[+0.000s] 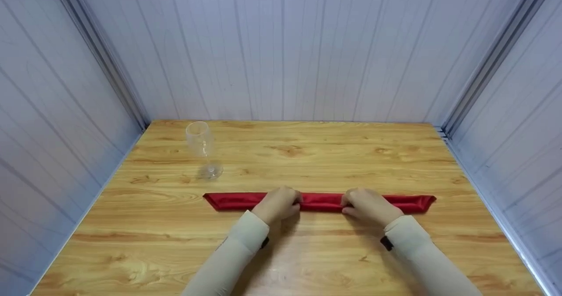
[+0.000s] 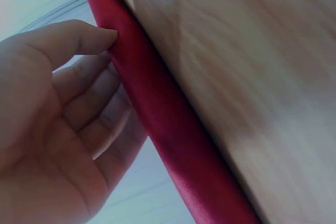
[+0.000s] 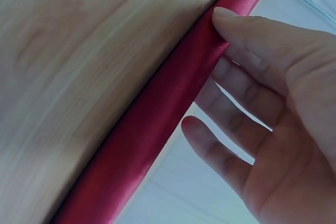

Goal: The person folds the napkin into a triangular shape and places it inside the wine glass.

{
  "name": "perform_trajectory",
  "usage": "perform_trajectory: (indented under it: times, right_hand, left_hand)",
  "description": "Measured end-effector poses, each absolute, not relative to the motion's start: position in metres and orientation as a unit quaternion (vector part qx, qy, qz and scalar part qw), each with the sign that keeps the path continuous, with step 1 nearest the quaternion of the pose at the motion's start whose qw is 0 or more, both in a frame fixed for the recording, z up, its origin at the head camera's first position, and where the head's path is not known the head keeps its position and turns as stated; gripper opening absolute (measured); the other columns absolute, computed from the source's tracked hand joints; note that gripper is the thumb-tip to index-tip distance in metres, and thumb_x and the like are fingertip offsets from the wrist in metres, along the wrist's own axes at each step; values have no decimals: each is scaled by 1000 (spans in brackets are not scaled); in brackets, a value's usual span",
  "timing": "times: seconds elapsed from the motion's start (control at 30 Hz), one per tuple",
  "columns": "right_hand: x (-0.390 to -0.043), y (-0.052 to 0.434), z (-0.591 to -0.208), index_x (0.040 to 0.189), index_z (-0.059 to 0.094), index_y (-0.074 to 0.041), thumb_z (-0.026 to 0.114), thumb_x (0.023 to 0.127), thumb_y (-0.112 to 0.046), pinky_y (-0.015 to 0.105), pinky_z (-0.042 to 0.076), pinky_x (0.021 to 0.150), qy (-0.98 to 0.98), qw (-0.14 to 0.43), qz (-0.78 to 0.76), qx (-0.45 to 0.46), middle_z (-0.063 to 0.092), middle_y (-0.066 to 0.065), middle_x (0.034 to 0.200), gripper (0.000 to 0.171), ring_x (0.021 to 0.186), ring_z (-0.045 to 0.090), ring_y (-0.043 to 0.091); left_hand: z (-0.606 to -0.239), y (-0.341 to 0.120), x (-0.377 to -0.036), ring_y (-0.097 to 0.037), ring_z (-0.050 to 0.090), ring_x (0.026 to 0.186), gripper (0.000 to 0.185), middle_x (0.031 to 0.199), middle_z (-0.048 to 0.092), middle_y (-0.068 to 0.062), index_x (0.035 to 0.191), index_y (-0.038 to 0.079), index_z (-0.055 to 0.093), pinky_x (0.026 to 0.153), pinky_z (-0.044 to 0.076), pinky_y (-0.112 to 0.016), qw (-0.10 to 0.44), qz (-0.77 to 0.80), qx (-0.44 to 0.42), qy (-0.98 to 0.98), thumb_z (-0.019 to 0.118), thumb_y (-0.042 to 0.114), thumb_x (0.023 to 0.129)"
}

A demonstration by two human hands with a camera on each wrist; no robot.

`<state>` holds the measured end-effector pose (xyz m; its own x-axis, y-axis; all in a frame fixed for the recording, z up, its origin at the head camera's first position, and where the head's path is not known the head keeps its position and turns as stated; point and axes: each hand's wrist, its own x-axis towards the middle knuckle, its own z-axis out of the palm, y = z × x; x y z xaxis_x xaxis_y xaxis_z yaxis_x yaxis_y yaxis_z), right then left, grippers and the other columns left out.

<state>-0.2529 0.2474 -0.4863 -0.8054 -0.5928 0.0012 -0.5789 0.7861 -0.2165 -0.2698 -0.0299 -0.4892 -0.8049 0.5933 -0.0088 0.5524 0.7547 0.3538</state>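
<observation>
Red folded napkin on wooden table, left hand and right hand pinching it

The napkin is red woven cloth with a soft satin sheen; the right wrist view shows a fine ribbed weave along its folded edge, and the left wrist view shows smooth, lightly glossy fabric. The table is light wood or wood-look laminate with printed-looking grain and knots, smooth, with a low-gloss finish that reflects light near the front edge. The wine glass is clear, colourless glass, smooth and shiny. The wall panels are pale, matt, with fine vertical lines; their corner strips look like dull metal. The sleeves are beige, matt, close-fitting knit cloth.
</observation>
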Motion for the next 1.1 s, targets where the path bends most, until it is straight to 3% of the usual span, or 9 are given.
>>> perform_trajectory:
  times: [0.5, 0.77, 1.1]
  right_hand:
    - [-256, 252, -490, 99, 77, -9, 66, 98, -14, 39, 56, 78, 939, 21, -138, -314, 71, 2, 95, 12, 89, 68, 20]
    - [-258, 253, -487, 102, 77, -7, 63, 99, -13, 41, 55, 81, 937, 25, -141, -320, 72, 5, 98, 16, 93, 69, 23]
    - [-267, 250, -480, 105, 75, -3, 60, 100, -9, 46, 54, 84, 938, 82, -152, -301, 72, 8, 100, 17, 96, 68, 28]
  left_hand:
    - [-484, -28, -293, -18, 50, 77, 7, 81, 56, -2, 99, 13, 58, 73, 41, -35, 182, 222, 243, 927, 53, 15, 103]
    - [-484, -24, -293, -18, 52, 77, 8, 82, 58, -2, 95, 13, 58, 75, 45, -36, 167, 203, 228, 937, 55, 16, 102]
    - [-485, -24, -290, -17, 54, 78, 7, 83, 60, -1, 94, 12, 60, 76, 47, -36, 144, 195, 228, 943, 59, 16, 100]
